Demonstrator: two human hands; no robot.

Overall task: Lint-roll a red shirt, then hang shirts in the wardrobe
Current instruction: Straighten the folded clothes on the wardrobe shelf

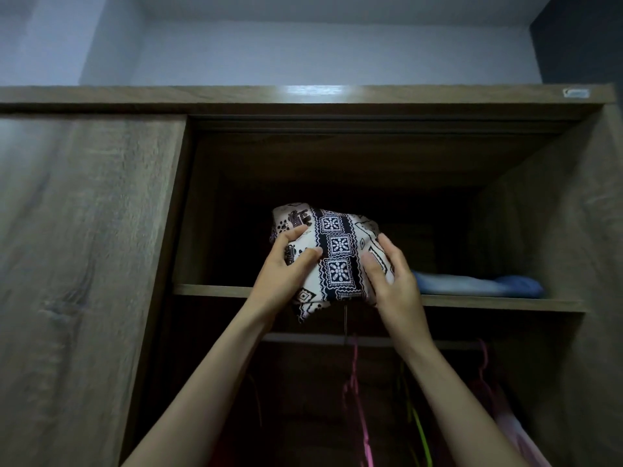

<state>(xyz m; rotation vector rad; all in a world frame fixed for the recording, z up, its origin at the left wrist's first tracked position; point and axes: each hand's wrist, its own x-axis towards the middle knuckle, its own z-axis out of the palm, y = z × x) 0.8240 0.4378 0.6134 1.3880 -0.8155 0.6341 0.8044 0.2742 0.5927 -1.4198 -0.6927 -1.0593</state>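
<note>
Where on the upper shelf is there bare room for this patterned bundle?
Bare shelf board shows left of the patterned bundle, up to the compartment's left side. A narrow strip lies between the blue folded clothes and the right wall. Those clothes crowd the right half. The shelf's dark back cannot be judged. The left hand and right hand grip the bundle.

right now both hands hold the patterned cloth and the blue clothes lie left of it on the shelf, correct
No: the head view shows the blue clothes right of the cloth on the shelf. The left hand and right hand do hold it.
</note>
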